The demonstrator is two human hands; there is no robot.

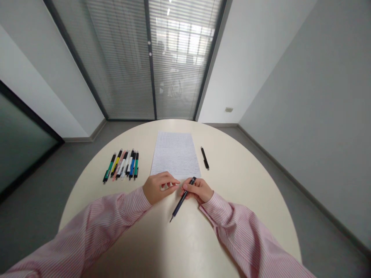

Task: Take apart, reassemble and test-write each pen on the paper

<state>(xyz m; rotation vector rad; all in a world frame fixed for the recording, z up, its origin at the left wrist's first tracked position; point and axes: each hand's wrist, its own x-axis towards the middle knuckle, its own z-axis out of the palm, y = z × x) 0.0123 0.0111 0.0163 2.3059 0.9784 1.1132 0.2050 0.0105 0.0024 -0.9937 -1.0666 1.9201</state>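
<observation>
My right hand [199,190] is closed on a dark pen [180,204], with thumb and fingers near its upper end. The pen slants down to the left, its thin tip pointing back toward me. My left hand [161,187] is just left of it, fingers bent and a gap showing between them and the thumb; I see nothing held there. Its fingertips come close to the right hand's fingers. Beyond both hands lies a sheet of paper [175,154] covered with lines of writing. A black pen [205,158] rests to the right of the sheet.
On the left of the round cream table [237,177], several pens [123,165] with green, yellow, pink, white and blue barrels lie side by side. Past the table's far edge is a glass partition with blinds [124,69]. A grey wall [313,116] runs along the right.
</observation>
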